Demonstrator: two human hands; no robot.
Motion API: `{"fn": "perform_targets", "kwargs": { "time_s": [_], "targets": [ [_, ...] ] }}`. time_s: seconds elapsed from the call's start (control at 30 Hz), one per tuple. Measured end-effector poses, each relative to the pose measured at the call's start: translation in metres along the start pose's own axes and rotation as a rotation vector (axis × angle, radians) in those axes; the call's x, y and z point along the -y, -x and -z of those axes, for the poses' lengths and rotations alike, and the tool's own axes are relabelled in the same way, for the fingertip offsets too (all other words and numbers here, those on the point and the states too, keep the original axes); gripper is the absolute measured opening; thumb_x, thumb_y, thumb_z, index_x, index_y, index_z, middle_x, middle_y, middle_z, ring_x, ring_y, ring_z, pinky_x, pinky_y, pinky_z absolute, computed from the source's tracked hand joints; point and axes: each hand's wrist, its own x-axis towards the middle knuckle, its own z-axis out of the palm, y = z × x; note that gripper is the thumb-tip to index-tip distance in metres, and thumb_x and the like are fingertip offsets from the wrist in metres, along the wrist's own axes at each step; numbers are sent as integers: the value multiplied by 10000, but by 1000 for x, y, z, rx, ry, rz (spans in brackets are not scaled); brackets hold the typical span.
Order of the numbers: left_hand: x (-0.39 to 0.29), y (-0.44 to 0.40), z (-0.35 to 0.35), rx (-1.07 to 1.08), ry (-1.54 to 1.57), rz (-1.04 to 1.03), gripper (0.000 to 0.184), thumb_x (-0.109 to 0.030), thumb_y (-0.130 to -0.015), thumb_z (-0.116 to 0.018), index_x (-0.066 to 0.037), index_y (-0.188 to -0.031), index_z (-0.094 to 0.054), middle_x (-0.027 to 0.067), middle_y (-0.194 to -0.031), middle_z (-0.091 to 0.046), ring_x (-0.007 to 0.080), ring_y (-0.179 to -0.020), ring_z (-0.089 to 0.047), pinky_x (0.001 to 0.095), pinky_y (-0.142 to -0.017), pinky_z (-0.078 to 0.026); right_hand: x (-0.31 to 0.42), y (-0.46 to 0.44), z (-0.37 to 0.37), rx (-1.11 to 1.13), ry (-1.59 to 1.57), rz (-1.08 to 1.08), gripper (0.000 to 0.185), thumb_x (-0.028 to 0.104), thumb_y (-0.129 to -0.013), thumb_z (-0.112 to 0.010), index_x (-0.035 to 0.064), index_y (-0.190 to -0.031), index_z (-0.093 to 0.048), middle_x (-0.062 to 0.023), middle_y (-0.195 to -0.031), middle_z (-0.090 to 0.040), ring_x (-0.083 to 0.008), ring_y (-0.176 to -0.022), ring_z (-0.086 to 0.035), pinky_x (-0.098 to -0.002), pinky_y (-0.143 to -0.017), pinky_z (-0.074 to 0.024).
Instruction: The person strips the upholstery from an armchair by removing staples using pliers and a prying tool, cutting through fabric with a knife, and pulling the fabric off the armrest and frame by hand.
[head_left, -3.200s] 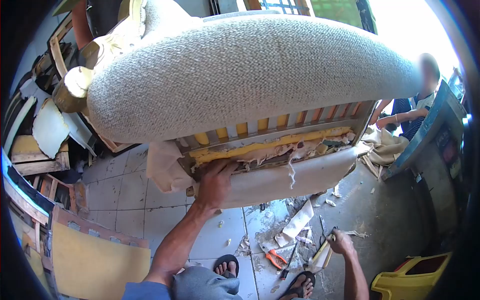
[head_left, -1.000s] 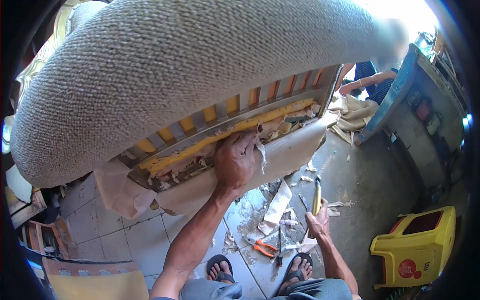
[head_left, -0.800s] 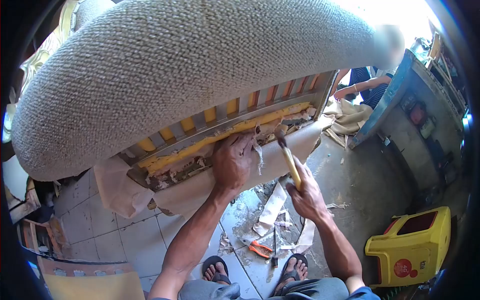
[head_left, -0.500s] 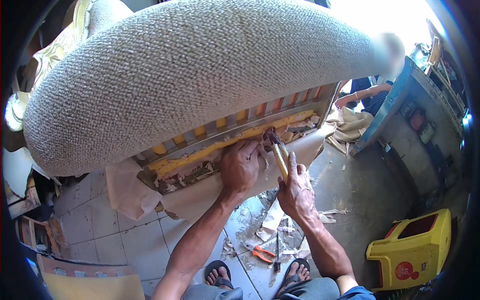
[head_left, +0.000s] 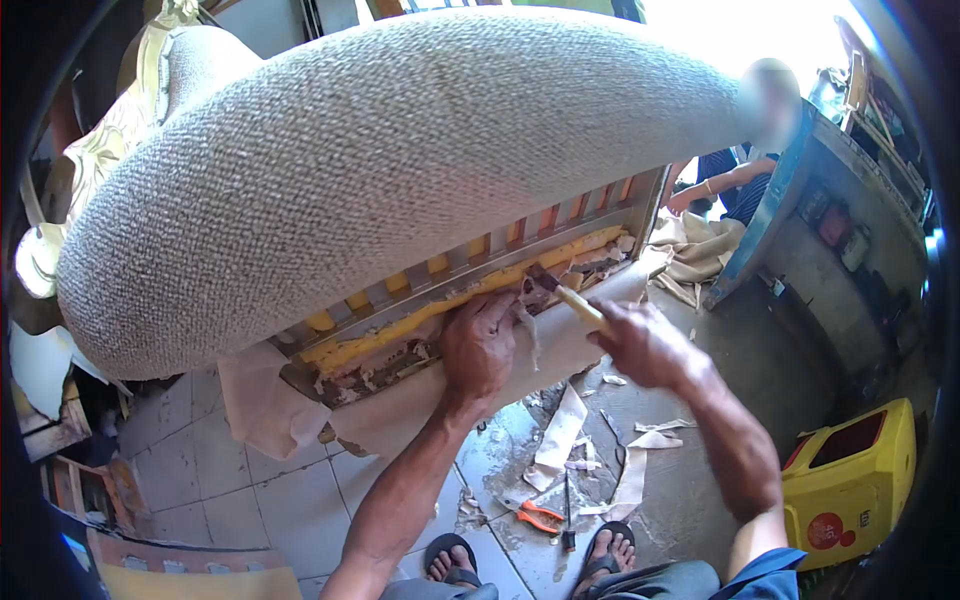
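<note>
A large sofa piece covered in grey woven fabric (head_left: 400, 170) fills the upper view, with slats and a yellow foam strip (head_left: 440, 302) along its lower frame. My left hand (head_left: 480, 345) is closed at the torn edge below the foam; what its fingers hold is hidden. To its right, my right hand (head_left: 645, 343) grips the pale handle of a hammer (head_left: 577, 302). The hammer's dark head is at the torn edge, close beside my left fingers. A loose cream cloth (head_left: 405, 415) hangs from the frame beneath both hands.
Orange-handled pliers (head_left: 540, 517), a dark screwdriver-like tool (head_left: 569, 512) and cloth scraps (head_left: 558, 440) lie on the floor near my feet. A yellow plastic stool (head_left: 850, 480) stands at right. Behind it leans a blue-edged panel (head_left: 765, 215); another person's arm (head_left: 728, 183) shows beyond.
My right hand has come up from low at the right, bringing the hammer to the frame. My left hand has shifted right along the torn edge since the earliest frame.
</note>
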Motion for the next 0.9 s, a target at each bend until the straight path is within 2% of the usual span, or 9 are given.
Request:
{"fn": "perform_targets", "kwargs": {
  "time_s": [0.1, 0.23, 0.4, 0.43, 0.5, 0.57, 0.67, 0.73, 0.9],
  "targets": [
    [3, 11, -5, 12, 60, 46, 142, -97, -853, -724, -60, -983, -765, 117, -933, -739, 301, -843, -714, 378, -749, -558, -3, 1, 17, 275, -309, -328, 279, 211, -988, -600, 17, -1186, -638, -168, -859, -732, -214, -684, -713, -400, -611, -572],
    [10, 6, -1, 78, -14, 10, 141, -85, -851, -722, -66, -983, -765, 117, -919, -738, 296, -824, -715, 374, -733, -556, -24, 32, -74, 139, -1174, -360, 315, 275, -993, -629, -10, -1127, -633, -41, -727, -641, -111, -571, -590, -294, -532, -523],
    [-2, 1, 1, 106, -2, -27, 132, -77, -858, -702, -67, -978, -756, 105, -889, -717, 310, -807, -688, 401, -737, -541, 14, 39, -79, 53, -1213, -508, 362, 188, -967, -654, 6, -1272, -586, 0, -739, -598, -86, -599, -566, -274, -545, -476],
    [-3, 2, 3, 101, -50, -19, 138, -69, -863, -687, -67, -985, -752, 101, -890, -708, 317, -811, -675, 416, -752, -532, 28, 37, -65, 47, -1138, -574, 465, 149, -957, -644, 24, -1389, -524, -58, -821, -629, -167, -693, -612, -326, -643, -519],
    [3, 5, 3, 94, -130, -135, 164, -56, -861, -671, -67, -1007, -745, 99, -928, -702, 321, -848, -661, 420, -787, -520, 21, 52, -85, -177, -636, -225, 559, 106, -945, -628, 72, -1476, -453, -135, -964, -644, -285, -833, -643, -387, -770, -533],
    [4, 9, -2, 68, -206, -229, 190, -43, -860, -655, -67, -1029, -739, 97, -967, -696, 325, -886, -648, 424, -821, -508, 18, 77, -92, -200, -524, -257, 586, 83, -934, -618, 98, -1491, -436, -183, -1085, -624, -368, -944, -635, -435, -851, -514],
    [-2, 13, -6, 39, -332, -251, 244, -31, -850, -631, -49, -1077, -720, 92, -1066, -686, 316, -967, -626, 452, -886, -476, -6, 130, -132, -169, -549, -465, 463, 131, -929, -622, -3, -1354, -497, -232, -1087, -605, -411, -1026, -601, -448, -923, -479],
    [-8, 11, -6, 55, -372, -280, 301, -112, -857, -634, -15, -1136, -690, 125, -1138, -673, 321, -1030, -614, 471, -945, -457, -34, 178, -179, -195, -422, -546, 492, 114, -910, -609, 28, -1381, -495, -256, -1094, -592, -441, -1044, -582, -476, -937, -478],
    [-11, 9, -12, 207, -413, -290, 457, -236, -870, -621, 29, -1242, -630, 199, -1167, -661, 355, -1083, -608, 492, -1013, -435, -84, 239, -215, 356, -377, -1234, 612, 259, -886, -643, 54, -1437, -470, -313, -1263, -571, -453, -1185, -561, -481, -1034, -461]
  ]
}}
